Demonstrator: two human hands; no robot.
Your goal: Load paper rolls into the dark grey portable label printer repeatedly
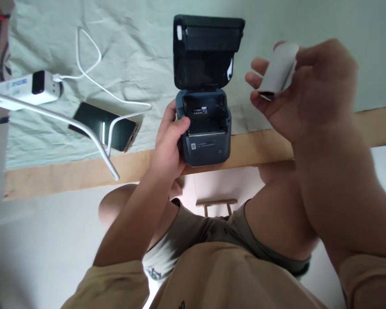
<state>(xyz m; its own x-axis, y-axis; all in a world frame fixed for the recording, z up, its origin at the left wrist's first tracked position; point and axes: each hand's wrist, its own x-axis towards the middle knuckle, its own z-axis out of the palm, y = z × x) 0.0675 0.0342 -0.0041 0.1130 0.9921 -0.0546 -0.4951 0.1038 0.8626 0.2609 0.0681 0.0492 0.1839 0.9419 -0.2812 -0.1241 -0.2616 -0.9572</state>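
A dark blue label printer (pixel 206 150) rests at the table's front edge with its black lid (pixel 209 51) swung up and back. Inside its bay I see a small printed sticker and no roll. My left hand (pixel 172 143) grips the printer's left side, thumb over the rim. To the right and apart from the printer, my right hand (pixel 309 81) holds a white paper roll (pixel 279 68) in the air between thumb and fingers. Part of the roll is hidden by the hand.
On the green cloth (pixel 141 47) at left lie a phone (pixel 103 126) and a white power bank (pixel 28 90) with a white cable (pixel 116 98) plugged in. A white curved rod (pixel 73 124) crosses above the phone. The table's wooden edge (pixel 83 174) runs in front of my legs.
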